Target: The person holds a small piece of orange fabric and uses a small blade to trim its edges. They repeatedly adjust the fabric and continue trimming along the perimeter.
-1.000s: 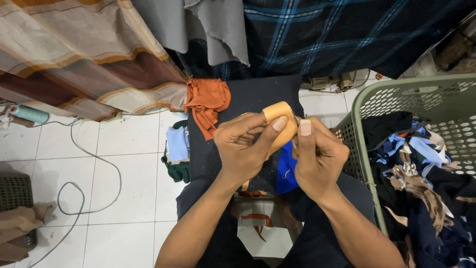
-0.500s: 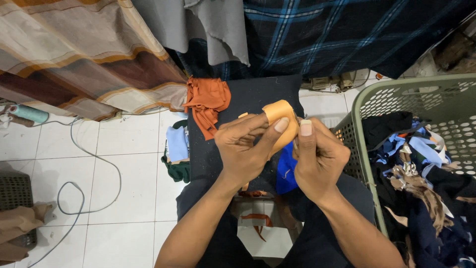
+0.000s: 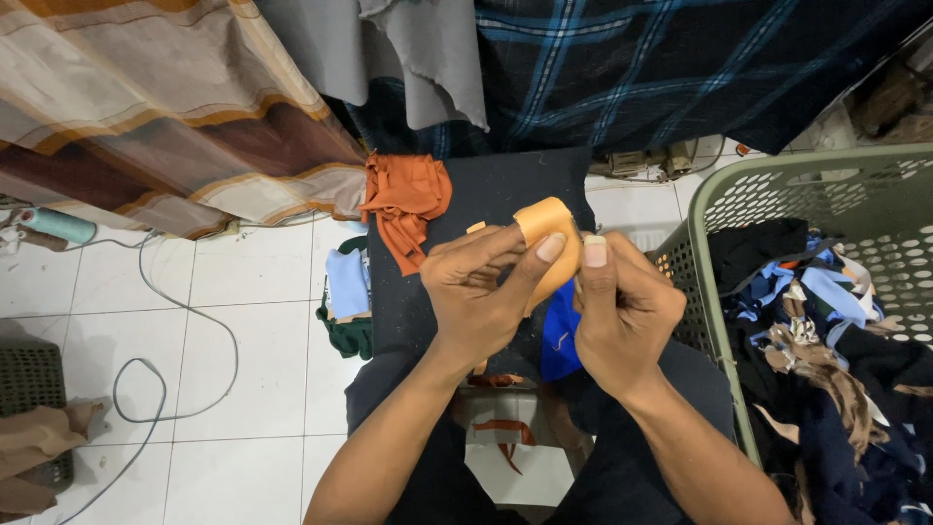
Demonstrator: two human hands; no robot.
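We are sitting over a dark cloth [image 3: 505, 194] spread across our lap, with a green perforated laundry basket [image 3: 777, 190] full of mixed fabric scraps [image 3: 826, 321] standing just beside our right knee; beyond the dark cloth a striped curtain [image 3: 146, 107] and a blue plaid fabric [image 3: 680, 68] are hanging; on the cloth's far left corner a crumpled rust-orange piece [image 3: 403, 199] is lying, and a bright blue scrap [image 3: 559, 335] is showing under our hands; we are holding the small light-orange fabric strip [image 3: 546, 222] up between both hands, above the lap; our left hand [image 3: 476, 297] is pinching it with thumb against forefinger, and our right hand [image 3: 622, 311] is gripping its near edge from the other side, thumb upright; the strip is curling over at its top, so we judge it light, soft and floppy, not slippery and in no way fragile; it looks best taken by its edges, pinched between fingertips.
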